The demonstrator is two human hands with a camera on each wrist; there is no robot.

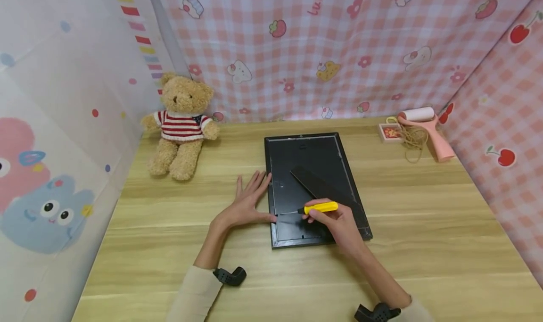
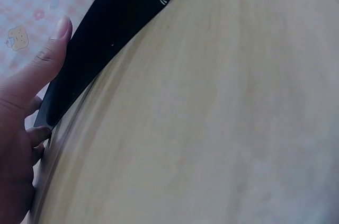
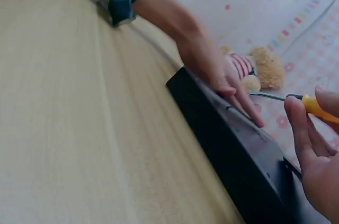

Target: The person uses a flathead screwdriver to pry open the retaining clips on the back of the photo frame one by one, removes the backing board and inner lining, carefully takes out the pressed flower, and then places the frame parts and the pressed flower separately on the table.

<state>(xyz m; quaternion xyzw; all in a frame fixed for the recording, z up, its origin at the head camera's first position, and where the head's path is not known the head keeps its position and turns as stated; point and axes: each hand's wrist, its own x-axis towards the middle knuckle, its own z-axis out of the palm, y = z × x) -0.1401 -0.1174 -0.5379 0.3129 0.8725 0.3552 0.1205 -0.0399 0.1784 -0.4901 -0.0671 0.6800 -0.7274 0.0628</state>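
A black picture frame point(image 1: 311, 152) lies back side up on the wooden table, its stand leg point(image 1: 318, 183) slanting across the backing. My right hand point(image 1: 339, 220) grips a screwdriver point(image 1: 321, 207) by its yellow handle. The thin metal shaft points left, its tip close to the frame's left inner edge; whether it touches cannot be made out. My left hand point(image 1: 243, 206) rests along the frame's left side with fingers spread, the thumb on the edge near the tip. In the right wrist view, the screwdriver's shaft point(image 3: 267, 96) shows beside the left hand.
A teddy bear point(image 1: 182, 124) in a striped sweater sits at the back left. At the back right lie a pink-handled lint roller point(image 1: 432, 131), a small box point(image 1: 390, 132) and a bundle of twine point(image 1: 413, 138). Patterned cloth walls point(image 1: 305, 53) surround the table.
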